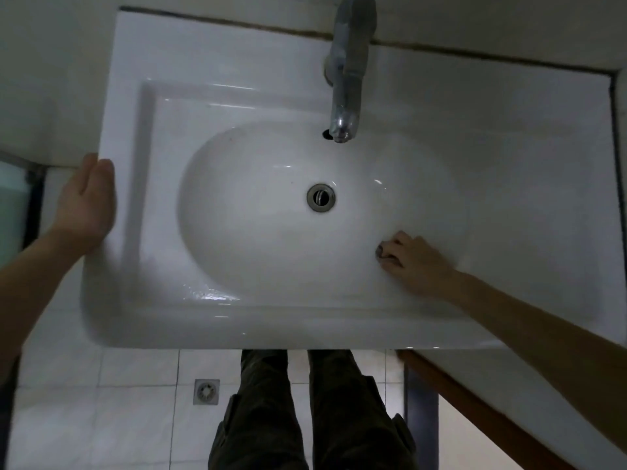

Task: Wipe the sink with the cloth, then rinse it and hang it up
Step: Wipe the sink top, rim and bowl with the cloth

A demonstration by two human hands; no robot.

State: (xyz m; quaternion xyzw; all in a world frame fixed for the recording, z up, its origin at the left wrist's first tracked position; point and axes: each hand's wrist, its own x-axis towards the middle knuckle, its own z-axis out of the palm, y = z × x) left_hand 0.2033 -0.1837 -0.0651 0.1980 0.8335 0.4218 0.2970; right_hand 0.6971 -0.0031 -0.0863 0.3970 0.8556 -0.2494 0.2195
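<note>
From my head camera I look straight down on the white sink, its oval basin lying below me and the metal drain at the basin's middle. The chrome faucet reaches out from the back edge, and its spout ends just above the small overflow hole in the rear wall of the basin.

My right hand rests palm-down on the inner slope of the basin, on the right side near the front rim. Its fingers are curled over a small dark scrap that peeks out at the fingertips; this seems to be the cloth, bunched almost wholly under my hand, so little of it shows. The hand is clenched on it and pressed to the porcelain.

My left hand lies flat against the outer left edge of the sink, fingers together and stretched, holding nothing.

A wet sheen glints along the front left of the basin. Below the front rim I see my two legs in dark trousers standing on the pale tiled floor, with a square floor drain just to their left.
</note>
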